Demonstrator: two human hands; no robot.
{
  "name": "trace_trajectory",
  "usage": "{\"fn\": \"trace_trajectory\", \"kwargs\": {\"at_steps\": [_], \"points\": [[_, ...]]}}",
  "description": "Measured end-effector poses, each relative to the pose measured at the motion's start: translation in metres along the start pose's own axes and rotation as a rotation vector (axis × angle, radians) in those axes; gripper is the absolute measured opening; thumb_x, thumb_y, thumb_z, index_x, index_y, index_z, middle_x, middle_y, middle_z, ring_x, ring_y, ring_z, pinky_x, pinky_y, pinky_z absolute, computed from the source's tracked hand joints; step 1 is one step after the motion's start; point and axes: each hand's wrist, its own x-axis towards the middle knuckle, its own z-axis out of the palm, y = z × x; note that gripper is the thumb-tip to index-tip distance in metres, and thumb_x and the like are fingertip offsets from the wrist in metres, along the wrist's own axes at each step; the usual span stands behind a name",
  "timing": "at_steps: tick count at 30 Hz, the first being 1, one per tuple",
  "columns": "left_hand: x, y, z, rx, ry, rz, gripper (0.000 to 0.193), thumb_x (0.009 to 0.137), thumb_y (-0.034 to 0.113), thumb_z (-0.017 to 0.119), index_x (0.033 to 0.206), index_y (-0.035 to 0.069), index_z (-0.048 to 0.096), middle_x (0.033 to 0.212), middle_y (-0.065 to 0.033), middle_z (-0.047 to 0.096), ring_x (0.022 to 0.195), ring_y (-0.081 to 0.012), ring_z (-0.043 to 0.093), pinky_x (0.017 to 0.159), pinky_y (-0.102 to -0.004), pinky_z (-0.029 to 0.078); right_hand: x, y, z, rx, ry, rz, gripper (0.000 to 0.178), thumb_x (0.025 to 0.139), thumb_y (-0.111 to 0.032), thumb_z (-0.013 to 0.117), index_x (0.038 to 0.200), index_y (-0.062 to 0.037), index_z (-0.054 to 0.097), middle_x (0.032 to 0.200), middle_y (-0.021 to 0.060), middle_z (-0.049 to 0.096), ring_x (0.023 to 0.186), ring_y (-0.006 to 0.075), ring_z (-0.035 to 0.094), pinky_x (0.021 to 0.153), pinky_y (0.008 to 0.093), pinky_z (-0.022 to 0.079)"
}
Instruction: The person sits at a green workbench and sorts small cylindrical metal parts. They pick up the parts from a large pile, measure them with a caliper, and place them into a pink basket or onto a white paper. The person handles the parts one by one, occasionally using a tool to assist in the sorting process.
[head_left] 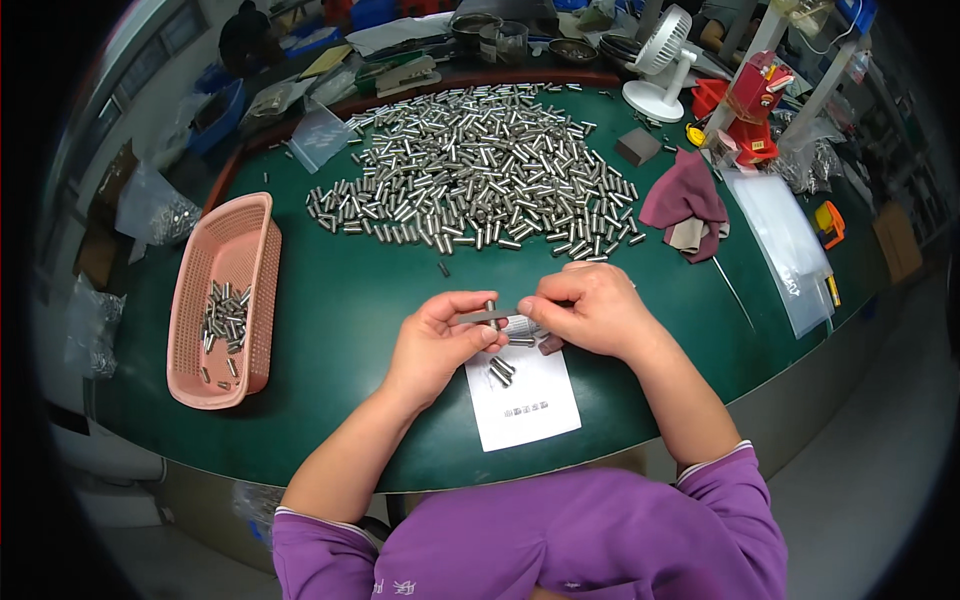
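Left hand: your left hand (437, 340) is pinched shut on 1 end of a short grey metal bar (484, 316), just above the top edge of the white paper sheet (522, 398).
Right hand: your right hand (590, 310) is curled closed at the bar's other end, over the sheet's top right corner; whether it clamps the bar itself or a small pin against it, I cannot tell.
Hands together: both hands meet at the bar, fingertips nearly touching.
Upright pin: 1 small metal pin (490, 306) stands up from the bar between your thumbs; it looks loosely seated, so a slight tilt of the bar could tip it off.
Loose pins on sheet: 2 or 3 pins (501, 372) lie on the upper part of the sheet, right below your hands. They are round and would roll if your wrist brushes them or the sheet shifts.
Sheet: it lies near the table's front edge, so a pin rolling toward you from it could drop to the floor.
Pin pile: the big heap of pins (475, 170) lies well beyond the sheet; a dropped pin that bounces there would be lost among the rest.
Stray pin: 1 dark pin (443, 268) lies alone between sheet and pile, easy to overlook.
Pink basket (225, 300): well to the left of the sheet, holding a few pins; reaching for it across your body with the bar unsupported could spill what the bar carries.
Green table mat (340, 330): smooth, so it will not stop a rolling pin.
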Motion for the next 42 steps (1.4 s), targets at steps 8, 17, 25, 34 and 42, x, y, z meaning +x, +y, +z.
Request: {"fn": "trace_trajectory", "kwargs": {"at_steps": [8, 17, 25, 34, 42], "points": [[0.000, -0.001, 0.000, 0.105, -0.019, -0.005, 0.037, 0.090, -0.005, 0.066, 0.126, -0.003, 0.057, 0.108, -0.0161, 0.068, 0.093, -0.0196, 0.070, 0.084, -0.0291, 0.059, 0.001, -0.007, 0.007, -0.020, -0.006, -0.050, 0.030, 0.085, -0.037, 0.067, 0.069, -0.0118, 0.070, 0.059, 0.0053, 0.062, 0.067, 0.0260, 0.063, 0.060, 0.0414, 0.050], [-0.001, -0.004, 0.003, 0.063, 0.015, 0.039, 0.035, 0.088, -0.005, 0.067, 0.122, -0.003, 0.060, 0.102, -0.0147, 0.069, 0.087, -0.0188, 0.070, 0.080, -0.0297, 0.058, 0.002, -0.006, 0.005, -0.012, -0.050, -0.010, 0.030, 0.085, -0.039, 0.068, 0.071, -0.0121, 0.072, 0.061, 0.0051, 0.063, 0.070, 0.0254, 0.064, 0.062, 0.0396, 0.050], [0.004, 0.000, -0.005, -0.004, 0.048, 0.073, 0.036, 0.088, -0.004, 0.067, 0.122, -0.002, 0.059, 0.102, -0.0148, 0.069, 0.088, -0.0183, 0.069, 0.079, -0.0289, 0.058, 0.003, 0.017, -0.028, -0.003, -0.005, 0.075, 0.031, 0.084, -0.038, 0.070, 0.071, -0.0099, 0.071, 0.064, 0.0079, 0.064, 0.062, 0.0265, 0.064, 0.057, 0.0368, 0.049], [-0.001, -0.006, 0.003, 0.063, 0.026, 0.077, 0.037, 0.087, -0.005, 0.069, 0.122, -0.002, 0.059, 0.103, -0.0146, 0.069, 0.089, -0.0195, 0.070, 0.080, -0.0296, 0.059, 0.005, -0.004, 0.009, -0.012, 0.005, -0.048, 0.032, 0.084, -0.038, 0.068, 0.068, -0.0108, 0.070, 0.058, 0.0049, 0.061, 0.064, 0.0251, 0.061, 0.059, 0.0400, 0.049], [-0.002, 0.000, 0.008, 0.125, 0.076, 0.053, 0.037, 0.087, -0.006, 0.068, 0.122, -0.002, 0.060, 0.103, -0.0142, 0.069, 0.088, -0.0186, 0.070, 0.080, -0.0295, 0.059, 0.005, -0.001, 0.013, -0.014, 0.021, -0.081, 0.029, 0.083, -0.038, 0.069, 0.069, -0.0120, 0.072, 0.060, 0.0050, 0.063, 0.064, 0.0250, 0.062, 0.060, 0.0385, 0.050]]}}
